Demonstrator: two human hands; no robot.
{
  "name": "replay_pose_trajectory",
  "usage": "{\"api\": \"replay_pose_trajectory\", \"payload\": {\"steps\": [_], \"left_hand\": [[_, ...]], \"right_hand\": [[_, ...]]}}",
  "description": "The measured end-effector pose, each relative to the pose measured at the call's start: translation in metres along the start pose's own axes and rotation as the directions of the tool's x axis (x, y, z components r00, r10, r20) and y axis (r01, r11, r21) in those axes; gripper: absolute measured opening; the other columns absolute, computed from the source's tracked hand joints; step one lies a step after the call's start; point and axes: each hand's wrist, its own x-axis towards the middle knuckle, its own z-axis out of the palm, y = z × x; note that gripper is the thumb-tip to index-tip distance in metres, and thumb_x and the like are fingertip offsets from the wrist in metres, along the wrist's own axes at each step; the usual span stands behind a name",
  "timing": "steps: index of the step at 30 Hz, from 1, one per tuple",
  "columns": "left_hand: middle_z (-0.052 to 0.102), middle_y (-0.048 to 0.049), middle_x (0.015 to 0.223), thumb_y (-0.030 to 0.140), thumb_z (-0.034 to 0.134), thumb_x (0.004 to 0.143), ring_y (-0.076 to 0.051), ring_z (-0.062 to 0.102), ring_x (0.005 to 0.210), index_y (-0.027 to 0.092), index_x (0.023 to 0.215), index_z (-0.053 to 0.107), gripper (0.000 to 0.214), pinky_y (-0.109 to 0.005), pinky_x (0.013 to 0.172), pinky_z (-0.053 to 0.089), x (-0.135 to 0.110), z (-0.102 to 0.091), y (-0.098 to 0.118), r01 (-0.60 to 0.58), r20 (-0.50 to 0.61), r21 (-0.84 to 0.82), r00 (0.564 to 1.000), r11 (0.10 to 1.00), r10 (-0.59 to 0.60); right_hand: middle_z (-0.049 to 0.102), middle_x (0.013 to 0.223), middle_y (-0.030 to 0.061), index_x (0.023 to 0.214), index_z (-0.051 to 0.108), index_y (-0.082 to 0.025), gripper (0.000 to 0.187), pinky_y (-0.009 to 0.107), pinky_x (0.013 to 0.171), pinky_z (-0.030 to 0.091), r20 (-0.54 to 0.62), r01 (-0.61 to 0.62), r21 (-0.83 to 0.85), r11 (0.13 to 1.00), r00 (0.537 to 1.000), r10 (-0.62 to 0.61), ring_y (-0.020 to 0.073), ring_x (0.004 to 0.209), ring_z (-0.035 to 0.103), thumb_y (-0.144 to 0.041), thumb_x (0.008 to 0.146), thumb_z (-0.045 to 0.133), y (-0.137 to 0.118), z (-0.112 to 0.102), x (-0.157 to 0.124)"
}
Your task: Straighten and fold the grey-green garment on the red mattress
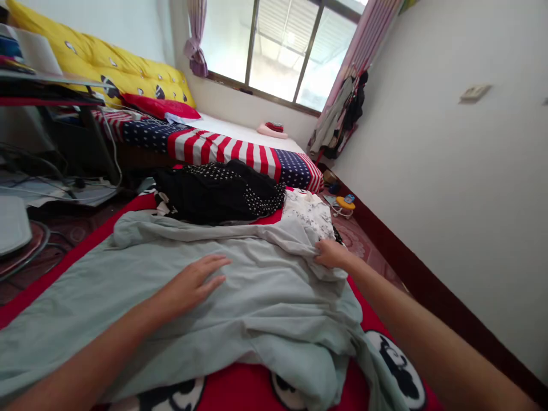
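Observation:
A large pale grey-green garment (240,268) lies spread and wrinkled over a red blanket (252,379) with black-and-white animal prints. My left hand (197,285) is over the middle of the garment, fingers stretched out and holding nothing; whether it touches the cloth I cannot tell. At the garment's far right edge, my right hand (330,253) has its fingers closed on the fabric. Just beyond the garment lie a pile of black clothes (214,191), partly polka-dotted, and a white patterned garment (309,210).
A bed with a stars-and-stripes cover (226,145) stands beneath the window (274,45). At left are a desk (51,80) with hanging cables and a stool (12,225). A white wall (462,171) runs along the right, with clothes (342,114) hanging near the corner.

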Motion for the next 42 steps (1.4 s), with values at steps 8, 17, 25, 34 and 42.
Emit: {"api": "replay_pose_trajectory", "payload": {"steps": [8,17,25,34,42], "left_hand": [[0.043,-0.0099,0.149,0.048,0.031,0.094,-0.026,0.042,0.136,0.02,0.141,0.048,0.057,-0.038,0.111,0.034,0.077,0.017,-0.028,0.103,0.034,0.208,0.993,0.973,-0.112],[0.04,-0.0154,0.15,0.05,0.032,0.093,-0.036,0.041,0.133,0.019,0.151,0.029,0.065,-0.052,0.107,0.028,0.092,0.043,-0.034,0.271,-0.078,0.374,0.962,0.887,-0.261],[0.046,-0.017,0.144,0.056,0.036,0.093,-0.035,0.043,0.129,0.021,0.148,0.036,0.065,-0.051,0.105,0.028,0.086,0.057,-0.032,0.225,-0.2,0.481,0.969,0.847,-0.144],[0.036,-0.0071,0.154,0.059,0.036,0.094,-0.025,0.032,0.141,0.028,0.143,0.044,0.058,-0.043,0.116,0.022,0.08,0.048,-0.026,-0.217,-0.006,0.298,0.973,0.93,0.229],[0.026,-0.0069,0.158,0.075,0.042,0.082,-0.029,0.025,0.144,0.031,0.145,0.039,0.077,-0.051,0.117,0.016,0.085,0.048,-0.032,-0.197,0.142,0.355,0.978,0.914,0.155]], "right_hand": [[0.055,0.13,0.0202,0.121,0.058,-0.009,0.043,0.045,0.096,0.044,-0.473,-0.075,0.042,0.996,0.877,0.086,0.0343,0.123,0.05,-0.009,0.077,0.054,-0.008,-0.099,0.076],[0.043,0.147,0.0119,0.124,0.056,-0.019,0.036,0.045,0.112,0.03,-0.432,0.494,-0.093,0.865,0.763,-0.482,0.0257,0.133,0.041,-0.025,0.089,0.05,-0.017,0.054,0.022],[0.069,0.099,0.0154,0.1,0.069,-0.012,0.043,0.034,0.078,0.047,-0.338,-0.149,0.169,0.974,0.92,0.2,0.0253,0.093,0.063,-0.045,0.091,0.044,0.075,0.069,0.016],[0.071,0.082,0.0081,0.09,0.072,-0.02,0.037,0.027,0.064,0.036,-0.364,-0.252,0.033,0.967,0.898,0.246,0.0238,0.082,0.063,-0.052,0.085,0.055,0.06,0.056,0.031],[0.068,0.103,0.0128,0.108,0.067,-0.02,0.029,0.033,0.076,0.04,-0.427,-0.344,-0.033,0.939,0.854,0.298,0.0277,0.096,0.06,-0.035,0.084,0.06,0.038,0.07,0.027]]}}
